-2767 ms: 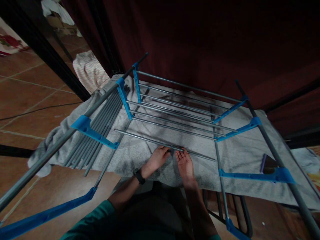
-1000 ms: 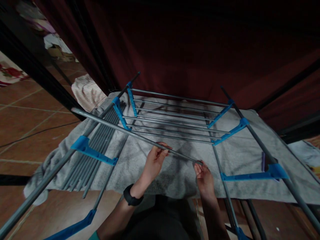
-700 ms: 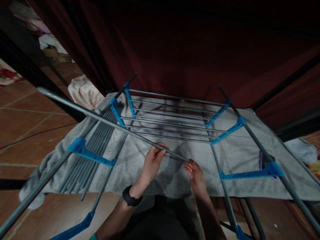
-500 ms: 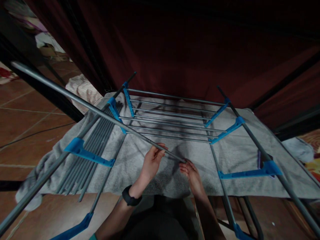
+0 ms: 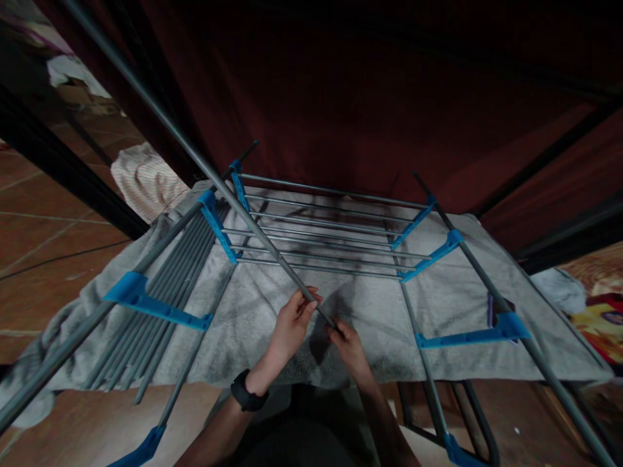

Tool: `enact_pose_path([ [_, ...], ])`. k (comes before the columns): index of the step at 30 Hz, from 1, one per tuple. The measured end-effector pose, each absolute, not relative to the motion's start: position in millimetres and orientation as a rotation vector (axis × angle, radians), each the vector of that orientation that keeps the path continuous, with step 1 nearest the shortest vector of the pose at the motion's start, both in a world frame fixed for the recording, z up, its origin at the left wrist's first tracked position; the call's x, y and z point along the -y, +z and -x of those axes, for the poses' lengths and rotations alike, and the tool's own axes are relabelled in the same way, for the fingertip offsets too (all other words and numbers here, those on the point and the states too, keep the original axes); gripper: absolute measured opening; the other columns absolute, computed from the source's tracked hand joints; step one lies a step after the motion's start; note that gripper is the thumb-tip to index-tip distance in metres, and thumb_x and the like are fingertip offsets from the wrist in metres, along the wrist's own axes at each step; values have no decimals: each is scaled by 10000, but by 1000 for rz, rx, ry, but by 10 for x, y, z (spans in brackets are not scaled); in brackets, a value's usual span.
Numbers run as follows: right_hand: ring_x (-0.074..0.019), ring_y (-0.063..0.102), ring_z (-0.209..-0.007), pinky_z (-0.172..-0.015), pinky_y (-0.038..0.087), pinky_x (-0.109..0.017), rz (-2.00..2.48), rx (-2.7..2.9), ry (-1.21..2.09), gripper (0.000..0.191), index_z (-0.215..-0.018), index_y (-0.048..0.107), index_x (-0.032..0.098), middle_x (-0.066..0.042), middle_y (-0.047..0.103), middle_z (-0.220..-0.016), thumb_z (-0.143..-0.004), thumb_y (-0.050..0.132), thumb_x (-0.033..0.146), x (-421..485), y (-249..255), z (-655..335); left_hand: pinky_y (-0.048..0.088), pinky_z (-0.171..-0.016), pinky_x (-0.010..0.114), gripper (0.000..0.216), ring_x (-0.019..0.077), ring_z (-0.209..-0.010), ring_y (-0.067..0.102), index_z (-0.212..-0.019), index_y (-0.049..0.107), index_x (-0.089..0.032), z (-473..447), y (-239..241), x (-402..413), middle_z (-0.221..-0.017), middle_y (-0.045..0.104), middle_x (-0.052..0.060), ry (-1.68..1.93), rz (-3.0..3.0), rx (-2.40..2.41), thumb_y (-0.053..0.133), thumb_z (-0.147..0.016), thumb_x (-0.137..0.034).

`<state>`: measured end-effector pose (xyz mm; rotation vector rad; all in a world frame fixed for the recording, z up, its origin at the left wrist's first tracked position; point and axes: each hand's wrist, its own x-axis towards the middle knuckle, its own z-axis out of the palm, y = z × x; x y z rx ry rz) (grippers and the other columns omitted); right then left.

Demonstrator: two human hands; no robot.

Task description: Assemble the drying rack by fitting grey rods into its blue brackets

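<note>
A long grey metal rod (image 5: 228, 194) slants from the upper left down to my hands. My left hand (image 5: 293, 324) grips it a little above its lower end, thumb and fingers closed round it. At that end, the fingers of my right hand (image 5: 346, 344) are closed on the rod. Beyond and around my hands stands a rack frame of grey tubes with blue plastic brackets (image 5: 156, 305). Several thin crossbars (image 5: 321, 239) span its far part between the left and right brackets. The near blue bracket on the right (image 5: 472, 337) has no crossbar joined to it.
A bundle of loose grey rods (image 5: 160, 305) lies on the left of the grey blanket (image 5: 370, 353). A dark phone-like object (image 5: 496, 308) rests by the right bracket. Dark red curtain (image 5: 341, 84) hangs behind. Striped cloth (image 5: 148, 178) lies beyond the left edge.
The rod has swung steeper, its far end rising up and to the right. My right hand has moved left, closer to my left hand, and closed around the rod's lower end.
</note>
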<state>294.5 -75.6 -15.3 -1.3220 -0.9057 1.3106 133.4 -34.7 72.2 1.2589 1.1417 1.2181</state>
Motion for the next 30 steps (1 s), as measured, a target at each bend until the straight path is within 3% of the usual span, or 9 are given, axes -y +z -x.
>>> enact_pose_path([
  [4,-172,606,-694,-691,537,-287,1378,1051,1267,96,-874,773,280,18,717,-761,-785,744,303,762,-169,-2858,529,-897,368,278,214,-988,692,-1137,574,-220,-1371,636,387,-1016,728,70,1182,-1258,-1116,599,-901,-364],
  [10,-230,691,-912,-871,550,-373,1420,1287,1278,262,-1092,722,240,-43,758,-974,-874,603,323,782,-125,-2722,518,-934,369,234,203,-1017,680,-1095,593,-220,-1436,566,478,-1068,707,67,1109,-1322,-1135,573,-910,-362],
  [22,-233,695,-1010,-959,522,-372,1267,1308,1311,326,-1195,691,295,-27,753,-1109,-876,624,313,781,-88,-2624,505,-927,350,278,184,-971,667,-1199,557,-228,-1372,468,530,-1016,689,43,1047,-1449,-1135,464,-967,-351],
  [30,-204,681,-849,-745,566,-336,1314,1090,1241,248,-1050,741,282,-38,741,-1001,-834,654,366,676,-222,-2860,530,-873,341,284,188,-899,664,-1140,588,-214,-1023,572,410,-945,683,36,1088,-1601,-1316,439,-960,-376],
])
